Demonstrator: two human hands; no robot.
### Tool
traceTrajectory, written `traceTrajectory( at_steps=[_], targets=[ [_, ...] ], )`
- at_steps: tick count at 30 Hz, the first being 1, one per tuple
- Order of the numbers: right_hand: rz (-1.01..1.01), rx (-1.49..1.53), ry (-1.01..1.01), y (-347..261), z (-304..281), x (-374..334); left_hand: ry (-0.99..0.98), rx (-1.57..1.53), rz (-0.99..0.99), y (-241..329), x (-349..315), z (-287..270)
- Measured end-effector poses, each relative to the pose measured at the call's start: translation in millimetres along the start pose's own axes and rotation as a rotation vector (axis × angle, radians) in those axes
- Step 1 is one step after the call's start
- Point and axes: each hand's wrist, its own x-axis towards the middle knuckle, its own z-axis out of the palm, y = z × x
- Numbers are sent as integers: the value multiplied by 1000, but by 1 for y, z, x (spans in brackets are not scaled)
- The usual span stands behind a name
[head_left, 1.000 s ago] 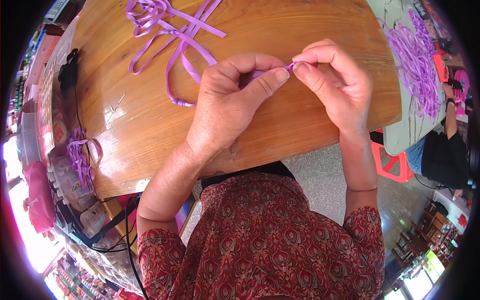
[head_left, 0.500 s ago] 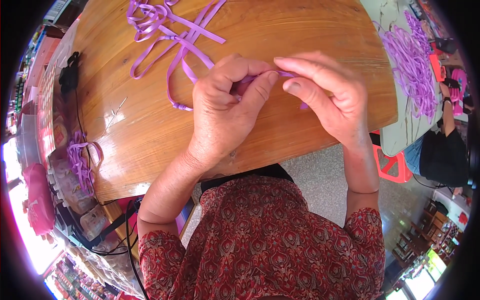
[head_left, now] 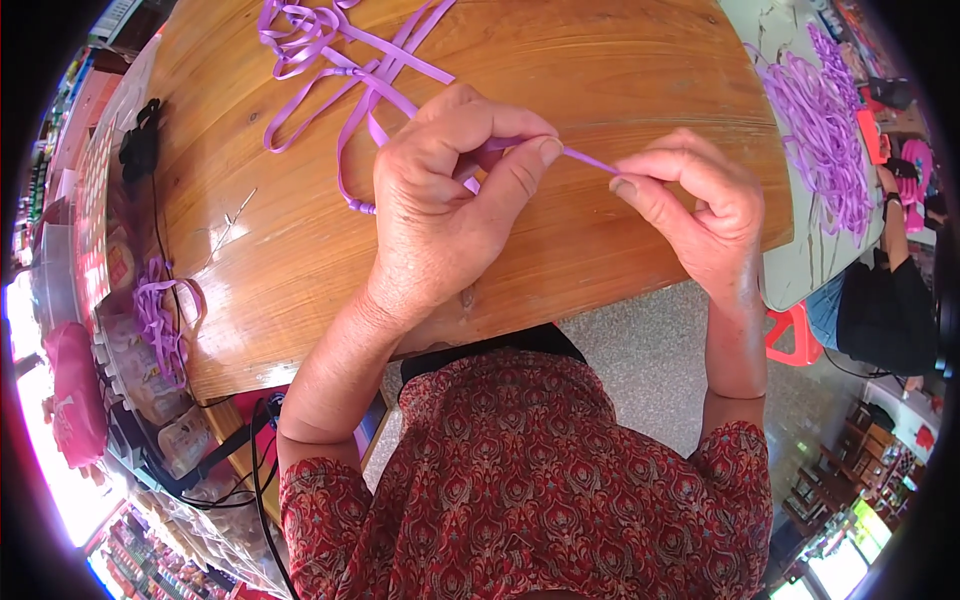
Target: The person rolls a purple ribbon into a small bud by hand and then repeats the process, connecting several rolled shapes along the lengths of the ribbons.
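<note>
A thin purple ribbon (head_left: 590, 160) stretches between my two hands above the wooden table (head_left: 640, 60). My left hand (head_left: 455, 190) pinches it between thumb and forefinger, and part of the ribbon shows inside the curled fingers. At the other end, my right hand (head_left: 695, 200) grips the tip with thumb and fingertips. Beyond my left hand lie loose purple ribbons (head_left: 390, 90), some looped and crossing each other; small knots or bands show on a few. Whether the held ribbon joins these is hidden behind my left hand.
At the right, a heap of purple ribbons (head_left: 820, 150) covers part of a pale table (head_left: 785, 275). A smaller purple bundle (head_left: 160, 325) hangs by the left edge, near a black cable (head_left: 148, 135). A red stool (head_left: 795, 340) and another person's arm (head_left: 893, 230) are at the right.
My right hand has moved right and slightly down, away from my left, and its fingers have closed on the ribbon. The stretch of ribbon between the hands is now longer and straight.
</note>
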Motion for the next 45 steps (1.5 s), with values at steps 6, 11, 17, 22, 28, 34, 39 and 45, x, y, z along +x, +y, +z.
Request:
traceTrajectory(
  at_steps=[6,11,17,22,28,34,39,45],
  targets=[
    [329,812,-218,4,6,-7,28,-272,-142,0,-2,8],
    [200,1159,-59,6,30,0,26,-530,-237,-2,-8,20],
    [92,603,25,2,29,10,38,-272,39,-18,-9,18],
    [110,474,6,2,32,9,33,-421,-126,-16,-9,19],
    [14,175,2,-5,30,10,19,-422,-255,-7,-10,18],
    [17,188,29,2,35,4,24,-457,-338,-2,-12,15],
    [350,891,-78,-5,31,10,-42,-700,-300,-4,-13,13],
    [66,420,-55,-7,28,11,-116,-771,-433,4,-10,3]
  ],
)
